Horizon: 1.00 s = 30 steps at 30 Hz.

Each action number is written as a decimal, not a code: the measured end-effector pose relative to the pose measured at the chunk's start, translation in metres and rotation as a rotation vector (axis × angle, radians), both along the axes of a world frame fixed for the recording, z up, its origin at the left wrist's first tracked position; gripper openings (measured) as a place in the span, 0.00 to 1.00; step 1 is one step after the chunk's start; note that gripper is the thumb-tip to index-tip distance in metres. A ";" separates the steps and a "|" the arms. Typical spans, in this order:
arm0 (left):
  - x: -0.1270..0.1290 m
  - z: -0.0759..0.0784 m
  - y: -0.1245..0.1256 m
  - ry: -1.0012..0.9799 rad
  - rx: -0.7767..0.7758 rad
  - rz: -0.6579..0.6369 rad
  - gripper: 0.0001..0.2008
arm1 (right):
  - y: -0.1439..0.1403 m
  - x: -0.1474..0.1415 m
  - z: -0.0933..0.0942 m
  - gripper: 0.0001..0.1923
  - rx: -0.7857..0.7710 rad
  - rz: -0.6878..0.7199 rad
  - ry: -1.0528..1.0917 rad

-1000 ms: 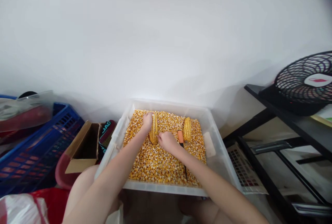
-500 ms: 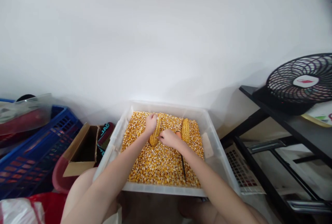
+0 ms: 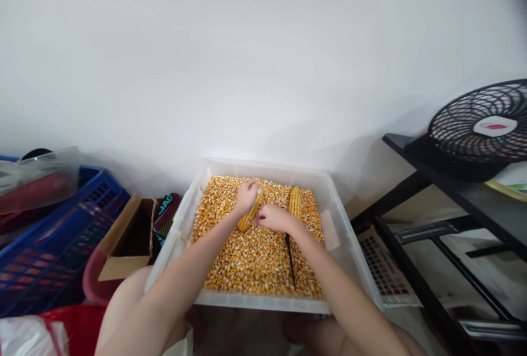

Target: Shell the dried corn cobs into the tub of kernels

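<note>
Home storage corner: blue crate point(image 3: 53, 235), cardboard box point(image 3: 127, 243), fan point(image 3: 481, 128) on shelf.

The right hand point(image 3: 275, 217) hides the knife point(image 3: 290, 257) handle; the fan point(image 3: 480, 129) runs off the right edge.

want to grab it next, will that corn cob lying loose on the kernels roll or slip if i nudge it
The loose corn cob is round and long, so it would probably roll sideways. It rests on loose kernels, which likely shift under a push, so it may slide. It looks stiff and fully kerneled, so probably firm and easy to grip.
</note>
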<state>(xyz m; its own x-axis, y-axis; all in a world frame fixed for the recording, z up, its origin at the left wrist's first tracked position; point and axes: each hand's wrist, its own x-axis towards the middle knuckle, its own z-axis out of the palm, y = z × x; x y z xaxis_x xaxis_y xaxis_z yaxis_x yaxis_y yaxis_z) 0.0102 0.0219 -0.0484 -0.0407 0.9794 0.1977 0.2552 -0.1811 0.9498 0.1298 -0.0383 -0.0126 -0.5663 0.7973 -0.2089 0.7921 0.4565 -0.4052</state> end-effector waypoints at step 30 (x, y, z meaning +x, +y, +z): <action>-0.035 -0.021 0.026 -0.648 -0.383 0.191 0.05 | -0.005 -0.023 -0.010 0.18 0.148 -0.161 -0.081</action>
